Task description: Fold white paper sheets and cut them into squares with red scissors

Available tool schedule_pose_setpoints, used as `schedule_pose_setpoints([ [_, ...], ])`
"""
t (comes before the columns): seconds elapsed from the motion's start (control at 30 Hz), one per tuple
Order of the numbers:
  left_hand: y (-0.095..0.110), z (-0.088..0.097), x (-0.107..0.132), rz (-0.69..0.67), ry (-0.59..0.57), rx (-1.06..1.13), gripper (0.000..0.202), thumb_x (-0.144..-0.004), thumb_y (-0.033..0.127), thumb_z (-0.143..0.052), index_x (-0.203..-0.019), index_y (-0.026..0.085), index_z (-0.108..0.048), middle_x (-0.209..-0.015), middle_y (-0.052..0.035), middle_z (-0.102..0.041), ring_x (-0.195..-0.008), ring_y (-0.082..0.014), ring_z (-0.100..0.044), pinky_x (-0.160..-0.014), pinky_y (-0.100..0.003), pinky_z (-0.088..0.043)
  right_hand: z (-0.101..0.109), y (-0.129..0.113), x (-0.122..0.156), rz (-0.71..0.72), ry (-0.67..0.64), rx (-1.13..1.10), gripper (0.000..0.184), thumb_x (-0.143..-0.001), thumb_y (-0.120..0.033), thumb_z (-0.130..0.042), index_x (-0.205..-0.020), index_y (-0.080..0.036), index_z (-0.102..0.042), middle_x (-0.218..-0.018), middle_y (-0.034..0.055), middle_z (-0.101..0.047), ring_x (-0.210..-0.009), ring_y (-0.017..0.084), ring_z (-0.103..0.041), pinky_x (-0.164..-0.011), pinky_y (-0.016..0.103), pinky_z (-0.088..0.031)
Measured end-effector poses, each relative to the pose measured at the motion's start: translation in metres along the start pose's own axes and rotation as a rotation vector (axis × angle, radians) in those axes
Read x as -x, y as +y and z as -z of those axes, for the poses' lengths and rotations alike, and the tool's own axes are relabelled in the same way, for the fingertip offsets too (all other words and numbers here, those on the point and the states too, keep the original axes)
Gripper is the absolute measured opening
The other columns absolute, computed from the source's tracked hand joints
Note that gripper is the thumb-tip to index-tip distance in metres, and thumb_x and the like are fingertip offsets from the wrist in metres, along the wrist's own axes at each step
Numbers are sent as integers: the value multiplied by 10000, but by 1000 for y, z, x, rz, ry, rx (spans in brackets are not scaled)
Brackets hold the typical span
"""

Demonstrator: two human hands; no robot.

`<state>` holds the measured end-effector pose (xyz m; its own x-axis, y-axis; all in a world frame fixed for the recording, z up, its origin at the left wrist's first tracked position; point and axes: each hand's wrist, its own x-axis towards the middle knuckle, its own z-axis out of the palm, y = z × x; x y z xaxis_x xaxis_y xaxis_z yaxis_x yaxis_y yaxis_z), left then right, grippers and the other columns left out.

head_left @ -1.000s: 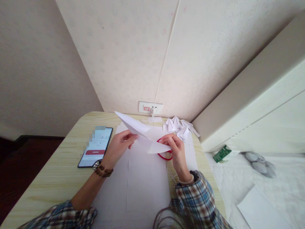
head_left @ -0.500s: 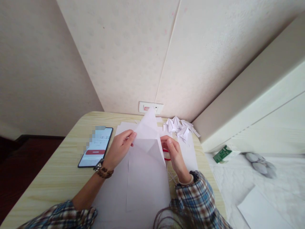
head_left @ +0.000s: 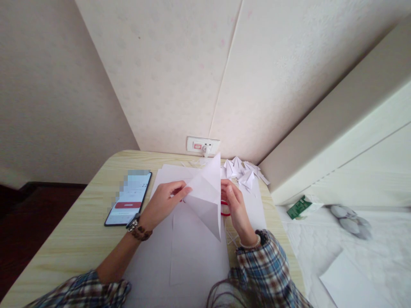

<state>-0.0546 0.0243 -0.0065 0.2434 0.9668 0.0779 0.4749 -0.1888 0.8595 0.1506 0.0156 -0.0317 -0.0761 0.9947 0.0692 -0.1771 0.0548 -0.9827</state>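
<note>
White paper (head_left: 204, 188), folded, mid-frame below centre, left corner pinched by the left hand (head_left: 168, 197), right hand (head_left: 233, 203) at its right edge, grip there half hidden, cannot tell, phone (head_left: 130, 194) left of centre.

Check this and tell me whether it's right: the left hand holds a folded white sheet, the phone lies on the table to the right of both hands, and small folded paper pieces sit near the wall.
One thing is wrong: the head view shows the phone on the table to the left of both the left hand and the right hand. The rest stands.
</note>
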Motion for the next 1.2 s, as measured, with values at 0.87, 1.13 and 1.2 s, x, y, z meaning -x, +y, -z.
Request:
schedule_pose_setpoints([
  [0.87,4,-1,0,173,89,551,324,-823,456,-534,-951,165,-598,-771,-4,-612,-681,-139,-573,-609,-243,-485,-6,-4,1,43,24,87,200,-806,-356,-638,-728,-202,-536,-512,-61,-597,-476,93,-527,-496,202,-396],
  [1.13,5,2,-2,171,204,459,328,-757,374,-616,-1029,190,-621,-683,24,-592,-623,-129,-541,-578,-229,-454,-2,-2,3,23,73,99,265,-804,-428,-628,-963,-217,-637,-625,-36,-610,-554,115,-567,-552,229,-475],
  [1.2,3,3,-2,150,211,424,315,-761,370,-618,-1024,199,-629,-674,27,-592,-613,-127,-537,-577,-226,-447,2,0,2,25,96,58,270,-823,-470,-593,-912,-220,-639,-657,-20,-616,-576,132,-583,-564,252,-499],
])
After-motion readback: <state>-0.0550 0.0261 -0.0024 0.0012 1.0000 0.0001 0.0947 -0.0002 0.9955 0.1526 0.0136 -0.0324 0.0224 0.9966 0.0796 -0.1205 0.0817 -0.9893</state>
